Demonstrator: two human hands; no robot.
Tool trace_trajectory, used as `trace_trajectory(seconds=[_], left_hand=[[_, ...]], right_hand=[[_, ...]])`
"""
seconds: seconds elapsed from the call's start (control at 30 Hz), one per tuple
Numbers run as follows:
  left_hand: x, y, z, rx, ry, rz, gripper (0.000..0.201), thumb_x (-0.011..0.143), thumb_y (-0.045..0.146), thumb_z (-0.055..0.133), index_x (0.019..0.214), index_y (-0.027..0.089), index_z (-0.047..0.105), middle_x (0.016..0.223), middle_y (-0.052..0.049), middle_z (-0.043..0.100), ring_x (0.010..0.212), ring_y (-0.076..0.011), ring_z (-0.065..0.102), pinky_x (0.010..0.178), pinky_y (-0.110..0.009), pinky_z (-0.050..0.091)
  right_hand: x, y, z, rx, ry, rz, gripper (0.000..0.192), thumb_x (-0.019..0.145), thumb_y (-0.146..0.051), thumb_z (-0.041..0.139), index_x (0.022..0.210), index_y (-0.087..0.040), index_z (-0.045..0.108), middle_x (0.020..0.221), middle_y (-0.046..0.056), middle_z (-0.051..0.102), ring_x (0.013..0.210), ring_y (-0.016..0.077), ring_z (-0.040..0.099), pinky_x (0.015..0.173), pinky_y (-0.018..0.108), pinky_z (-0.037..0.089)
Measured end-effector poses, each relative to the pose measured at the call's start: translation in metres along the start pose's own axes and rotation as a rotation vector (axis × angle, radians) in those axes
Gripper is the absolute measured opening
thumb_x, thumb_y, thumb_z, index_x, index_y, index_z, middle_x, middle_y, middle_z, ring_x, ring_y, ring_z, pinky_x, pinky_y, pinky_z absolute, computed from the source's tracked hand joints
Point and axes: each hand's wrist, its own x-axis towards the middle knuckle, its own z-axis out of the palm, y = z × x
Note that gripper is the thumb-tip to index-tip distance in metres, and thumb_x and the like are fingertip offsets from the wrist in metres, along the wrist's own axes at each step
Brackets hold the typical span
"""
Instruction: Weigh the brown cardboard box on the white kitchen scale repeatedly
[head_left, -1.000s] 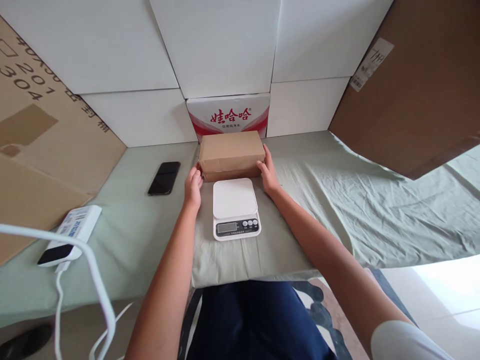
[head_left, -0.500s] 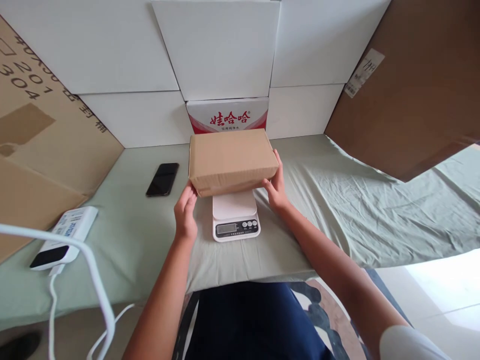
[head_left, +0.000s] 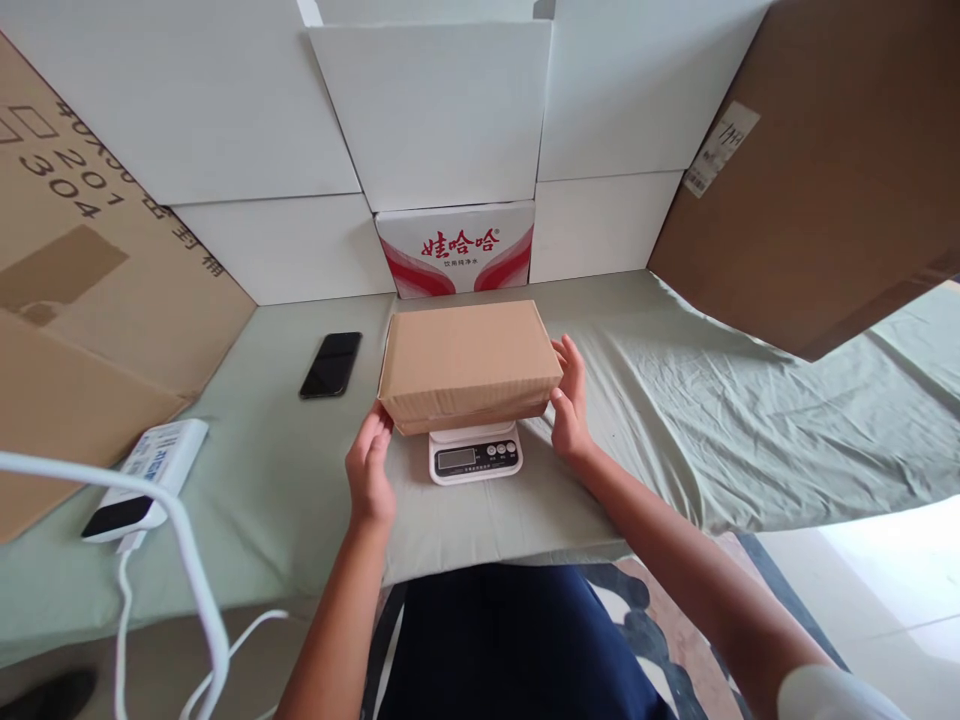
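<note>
Cardboard box now sits over the white kitchen scale, covering the weighing plate so that only the scale's display and buttons peek out beneath its near edge; a second ago it stood on the cloth behind the scale, up against the red-and-white carton, and half a second ago it was lifted and coming forward. From here I cannot tell whether its full weight is down on the plate yet. Left hand has its fingers against the near left corner of the box, and right hand lies flat against its right end, both loosening rather than clamping. Over toward the left edge of the green tablecloth lie a black phone and a white charger, untouched.
</note>
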Motion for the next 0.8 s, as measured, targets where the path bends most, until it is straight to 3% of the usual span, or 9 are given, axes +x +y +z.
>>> trace_trajectory(seconds=[0.2,0.33,0.8], left_hand=[[-0.002,0.004,0.001,-0.025,-0.028,-0.041,0.069,0.090,0.065,0.062,0.143,0.022,0.070,0.148,-0.016,0.068,0.147,-0.0364,0.056,0.123,-0.050,0.043],[-0.004,0.004,0.000,-0.034,-0.041,-0.017,0.067,0.090,0.064,0.063,0.141,0.021,0.072,0.145,-0.017,0.070,0.144,-0.0365,0.059,0.123,-0.051,0.043],[-0.006,0.004,-0.001,0.017,-0.069,-0.008,0.065,0.094,0.062,0.059,0.146,0.024,0.067,0.147,-0.014,0.068,0.146,-0.0360,0.057,0.123,-0.051,0.044]], right_hand=[[0.003,-0.007,0.000,0.047,-0.081,0.007,0.072,0.100,-0.071,0.044,0.164,-0.041,0.033,0.173,0.002,0.038,0.162,0.0367,0.034,0.132,0.062,0.033],[0.005,-0.011,-0.001,0.069,-0.087,0.029,0.073,0.100,-0.073,0.044,0.164,-0.040,0.034,0.174,0.002,0.038,0.162,0.0351,0.035,0.135,0.061,0.029],[0.002,-0.018,0.001,0.017,-0.048,-0.003,0.066,0.101,-0.068,0.044,0.162,-0.044,0.036,0.166,0.002,0.045,0.159,0.0365,0.037,0.133,0.063,0.031]])
